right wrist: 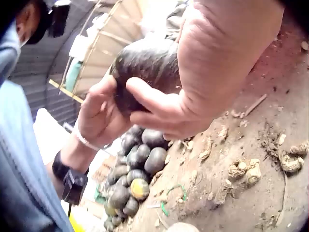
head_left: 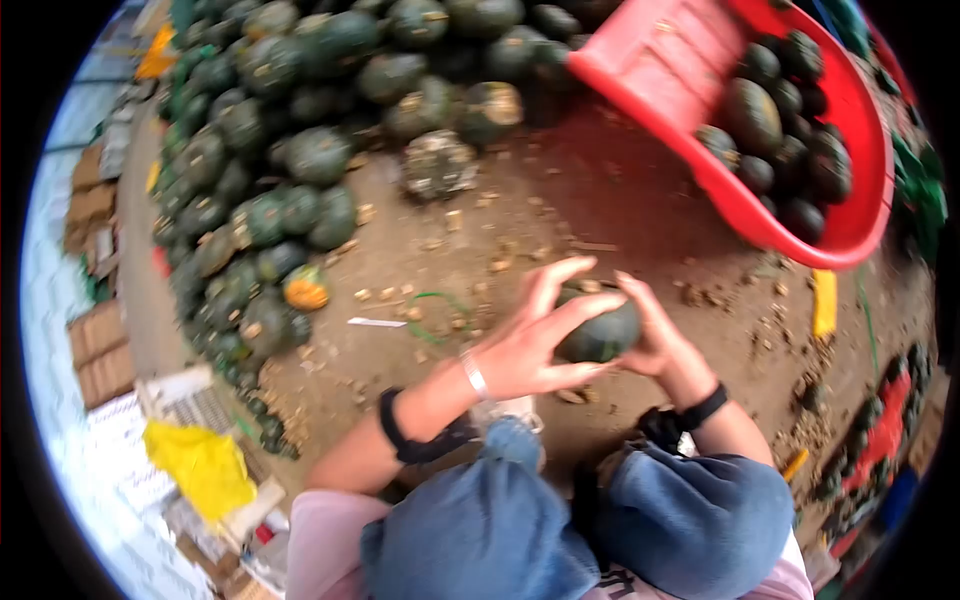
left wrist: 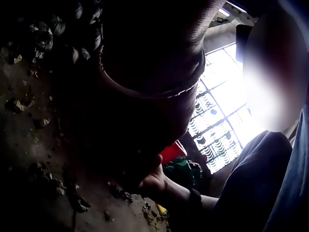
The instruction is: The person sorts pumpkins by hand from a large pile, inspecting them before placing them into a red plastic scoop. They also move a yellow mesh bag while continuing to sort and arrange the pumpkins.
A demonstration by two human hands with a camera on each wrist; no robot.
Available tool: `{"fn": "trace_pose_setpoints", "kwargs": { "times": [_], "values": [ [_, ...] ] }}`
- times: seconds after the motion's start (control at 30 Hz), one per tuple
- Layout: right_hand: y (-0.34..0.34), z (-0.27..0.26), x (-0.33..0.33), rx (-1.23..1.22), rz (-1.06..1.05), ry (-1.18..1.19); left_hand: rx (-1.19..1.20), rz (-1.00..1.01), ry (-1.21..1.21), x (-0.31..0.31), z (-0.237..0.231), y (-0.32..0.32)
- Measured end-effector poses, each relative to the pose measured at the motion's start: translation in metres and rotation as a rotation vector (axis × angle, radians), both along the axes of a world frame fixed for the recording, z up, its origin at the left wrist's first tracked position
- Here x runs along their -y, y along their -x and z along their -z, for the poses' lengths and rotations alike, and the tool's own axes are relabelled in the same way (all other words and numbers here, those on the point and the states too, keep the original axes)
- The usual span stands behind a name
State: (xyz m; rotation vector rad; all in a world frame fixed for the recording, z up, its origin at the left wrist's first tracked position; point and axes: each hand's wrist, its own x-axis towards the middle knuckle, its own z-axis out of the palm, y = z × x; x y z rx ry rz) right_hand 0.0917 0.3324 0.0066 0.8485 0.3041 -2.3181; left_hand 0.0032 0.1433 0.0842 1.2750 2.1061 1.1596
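A dark green pumpkin [head_left: 607, 336] is held between both hands, in front of the knees. My left hand [head_left: 525, 345] grips it from the left, fingers spread over its top and thumb along its near side. My right hand [head_left: 655, 335] curls round its right side. In the right wrist view the pumpkin [right wrist: 145, 63] shows smooth and dark, with the left hand [right wrist: 99, 118] cupping its far side and the right hand [right wrist: 207, 77] against the near side. The left wrist view is mostly dark, the pumpkin hidden behind the left hand [left wrist: 140, 125].
A big heap of pumpkins [head_left: 320, 155] lies at the back left. One with an orange patch [head_left: 306, 288] sits at its edge. A red plastic tub [head_left: 730, 205] holding several pumpkins stands back right. Dry stem pieces litter the floor [head_left: 450, 260], beside a green strap [head_left: 432, 318].
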Motion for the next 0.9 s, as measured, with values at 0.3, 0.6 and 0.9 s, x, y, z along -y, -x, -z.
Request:
{"fn": "trace_pose_setpoints", "kwargs": {
  "times": [0.3, 0.6, 0.9],
  "values": [
    [0.019, -0.016, 0.010, -0.766, -0.314, -1.550, 1.264, -0.297, 0.134, 0.033, 0.076, -0.002],
    [-0.007, 0.010, -0.048, -0.611, -0.485, -1.290, 0.218, -1.032, 1.162, 0.304, 0.028, -0.141],
    [0.012, 0.000, -0.053, -1.096, -0.971, -1.442, 0.527, -0.639, 1.723, 0.319, 0.026, -0.238]
  ]
}}
